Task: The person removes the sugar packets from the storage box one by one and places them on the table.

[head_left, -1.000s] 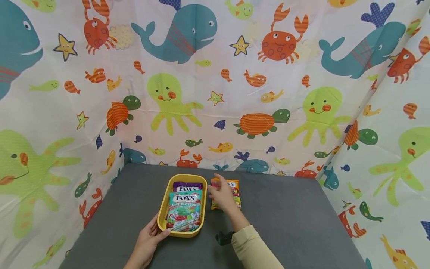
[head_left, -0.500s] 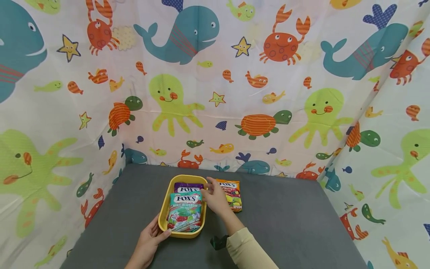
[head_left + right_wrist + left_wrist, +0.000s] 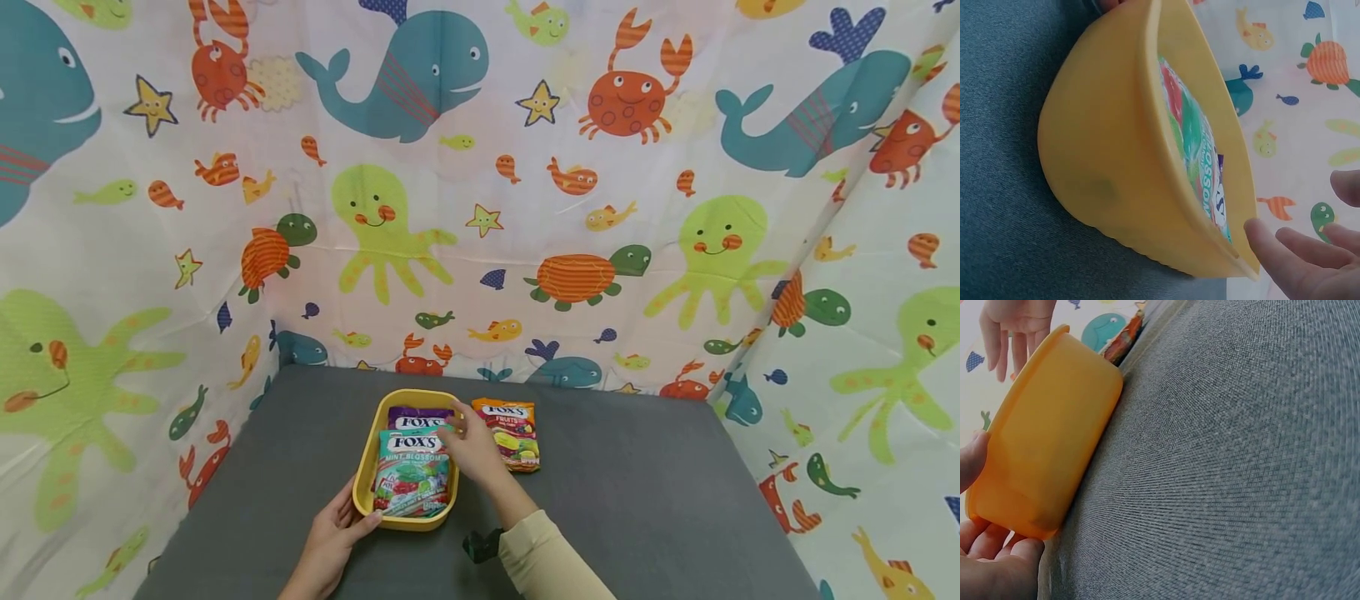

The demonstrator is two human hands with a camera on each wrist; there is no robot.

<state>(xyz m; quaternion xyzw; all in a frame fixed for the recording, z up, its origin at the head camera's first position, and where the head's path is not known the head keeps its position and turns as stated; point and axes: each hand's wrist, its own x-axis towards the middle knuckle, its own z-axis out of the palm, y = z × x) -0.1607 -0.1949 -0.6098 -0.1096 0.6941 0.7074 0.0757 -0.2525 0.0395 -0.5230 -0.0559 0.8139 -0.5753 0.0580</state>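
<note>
A yellow plastic tub (image 3: 363,471) stands on the grey cloth. My left hand (image 3: 330,533) grips its near left corner, thumb at the rim and fingers below, as the left wrist view shows on the tub wall (image 3: 1047,437). Inside lies a teal Fox's Mint Blossom candy bag (image 3: 411,477), partly covering a purple Fox's bag (image 3: 405,414). Over the tub's right rim hovers my right hand (image 3: 474,450), fingers loosely extended and holding nothing. In the right wrist view its fingers (image 3: 1300,250) are near the rim, apart from the candy bags.
An orange Fox's Fruits candy bag (image 3: 517,435) lies flat on the grey cloth (image 3: 637,500), just right of the tub. A patterned sea-animal curtain (image 3: 465,250) closes off the back and both sides. A dark object (image 3: 482,546) sits at my right wrist.
My right hand has moved left, from over the orange candy bag to the tub's right rim, uncovering that bag. The left hand keeps its grip on the tub.
</note>
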